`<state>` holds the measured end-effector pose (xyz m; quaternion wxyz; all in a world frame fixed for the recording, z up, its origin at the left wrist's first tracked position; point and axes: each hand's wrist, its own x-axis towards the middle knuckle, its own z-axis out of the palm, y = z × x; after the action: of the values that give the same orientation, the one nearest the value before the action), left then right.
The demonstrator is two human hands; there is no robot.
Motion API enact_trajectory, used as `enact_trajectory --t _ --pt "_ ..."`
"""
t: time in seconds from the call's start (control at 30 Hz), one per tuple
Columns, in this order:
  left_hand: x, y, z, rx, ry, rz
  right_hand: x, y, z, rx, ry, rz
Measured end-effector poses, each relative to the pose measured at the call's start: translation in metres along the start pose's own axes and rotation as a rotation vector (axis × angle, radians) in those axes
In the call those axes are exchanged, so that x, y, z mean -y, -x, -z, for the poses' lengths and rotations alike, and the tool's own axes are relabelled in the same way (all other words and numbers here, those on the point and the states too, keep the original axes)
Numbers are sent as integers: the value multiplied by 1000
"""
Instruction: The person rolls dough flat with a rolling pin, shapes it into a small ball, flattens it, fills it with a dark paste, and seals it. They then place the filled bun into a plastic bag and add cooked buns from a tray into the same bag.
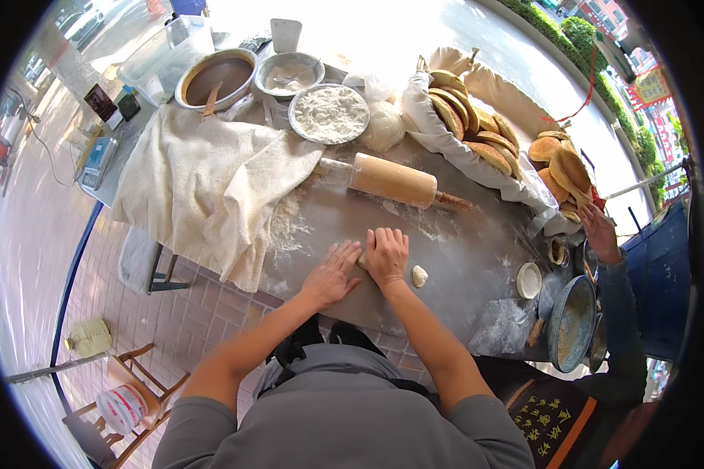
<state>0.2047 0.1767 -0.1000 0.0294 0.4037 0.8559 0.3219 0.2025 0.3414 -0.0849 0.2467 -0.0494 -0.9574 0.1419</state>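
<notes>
Both hands are on the metal worktop (340, 211) near its front edge. My right hand (386, 255) is curled, pressing down on a piece of dough (362, 261) that shows only between the hands. My left hand (332, 274) lies flat with its fingertips beside that dough; whether it touches it is hidden. A small dough lump (419, 276) sits just right of my right hand. Beyond the hands lies a large wooden rolling pin (393, 179), with flour scattered around it. A cream cloth (199, 187) covers the worktop's left part.
At the back stand a bowl of brown paste (220, 79), a bowl of flour (329, 114) and bagged dough (382, 126). Cloth-lined baskets hold flatbreads (493, 138) at the back right. Another person's hand (601, 233) reaches to the breads, above a large metal basin (571, 323).
</notes>
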Motion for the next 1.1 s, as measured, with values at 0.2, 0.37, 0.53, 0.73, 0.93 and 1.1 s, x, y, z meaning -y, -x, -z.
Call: enact_trajectory --t 0.2,0.37,0.53,0.73,0.93,1.1 --pt "48 -40 28 -93 -344 126 1 7 16 161 -6 156" --pt "46 -31 58 -162 -183 139 -2 90 81 549 76 217" --pt "28 -12 68 -172 -80 157 8 38 45 500 98 236" --pt "23 0 57 -162 23 172 24 -27 -1 380 -62 100" --pt "17 2 60 -122 94 128 6 7 51 670 -23 297" --pt "-12 -22 38 -88 224 9 22 15 76 338 -470 -10"
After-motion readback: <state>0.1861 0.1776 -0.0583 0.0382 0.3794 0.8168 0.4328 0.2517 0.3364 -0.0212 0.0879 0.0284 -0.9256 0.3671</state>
